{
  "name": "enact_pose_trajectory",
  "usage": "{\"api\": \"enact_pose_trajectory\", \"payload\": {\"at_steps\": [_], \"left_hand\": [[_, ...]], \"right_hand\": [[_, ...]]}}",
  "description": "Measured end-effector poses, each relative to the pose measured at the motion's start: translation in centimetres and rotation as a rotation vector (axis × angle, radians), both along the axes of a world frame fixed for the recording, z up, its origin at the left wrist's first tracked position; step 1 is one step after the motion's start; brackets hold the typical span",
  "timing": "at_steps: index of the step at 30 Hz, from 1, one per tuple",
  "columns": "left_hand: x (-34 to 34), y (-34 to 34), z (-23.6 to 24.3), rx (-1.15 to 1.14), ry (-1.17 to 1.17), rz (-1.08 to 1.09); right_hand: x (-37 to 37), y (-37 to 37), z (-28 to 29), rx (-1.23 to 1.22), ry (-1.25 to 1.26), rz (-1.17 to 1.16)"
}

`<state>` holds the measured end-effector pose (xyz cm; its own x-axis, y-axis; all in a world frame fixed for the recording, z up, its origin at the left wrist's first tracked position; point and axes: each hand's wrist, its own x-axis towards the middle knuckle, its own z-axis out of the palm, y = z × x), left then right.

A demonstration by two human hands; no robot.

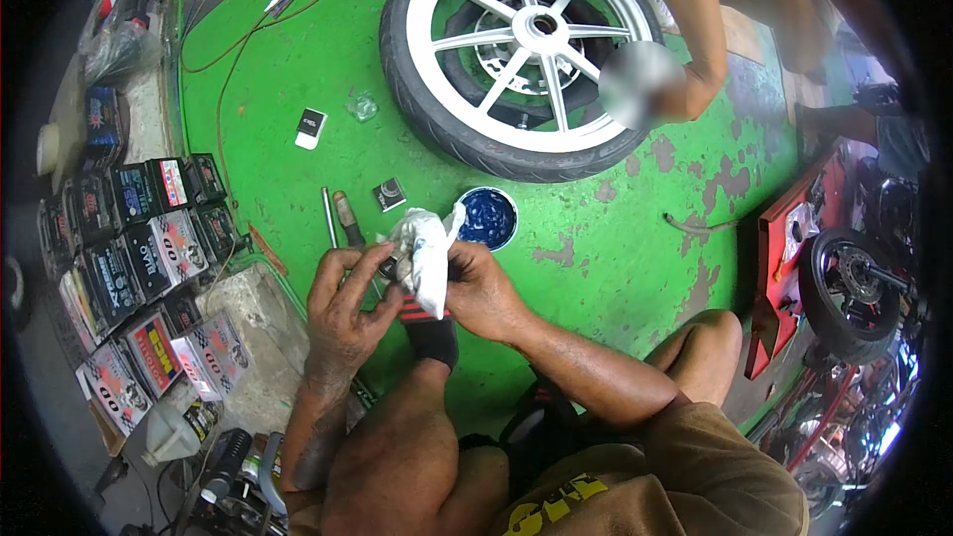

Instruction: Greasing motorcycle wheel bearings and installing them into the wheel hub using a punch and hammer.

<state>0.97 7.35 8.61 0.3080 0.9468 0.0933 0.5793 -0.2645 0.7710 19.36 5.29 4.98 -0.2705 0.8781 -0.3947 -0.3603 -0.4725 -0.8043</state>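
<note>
Above my knees, a crumpled white cloth [425,253] is bunched between my two hands. My left hand [347,303] pinches a small dark metal part [390,268] at the cloth's left side; its exact kind is not clear. From the right, my right hand [483,298] grips the cloth, with its fingertips partly hidden behind it. Just beyond that hand sits a round tub of blue grease [486,220]. A tool with a worn handle [346,218] and a metal rod [329,216] lie beyond my left hand, near a small dark box [389,195].
A white spoked wheel with a black tyre [422,104] lies flat on the green floor. Another person's arm [700,30] reaches over its right side. Boxed batteries [129,268] stand at left. A red panel [784,258] and a motorcycle wheel [849,288] are at right.
</note>
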Motion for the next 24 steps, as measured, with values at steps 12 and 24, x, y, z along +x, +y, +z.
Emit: {"api": "enact_pose_trajectory", "payload": {"at_steps": [12, 24], "left_hand": [[0.8, 0.7, 0.2, -0.006, -0.102, 0.017], [3.1, 1.3, 0.5, 0.005, -0.246, -0.256]], "right_hand": [[1.6, 0.2, -1.0, -0.056, 0.12, -0.115], [3.5, -0.4, -0.1, -0.036, 0.445, -0.047]]}}
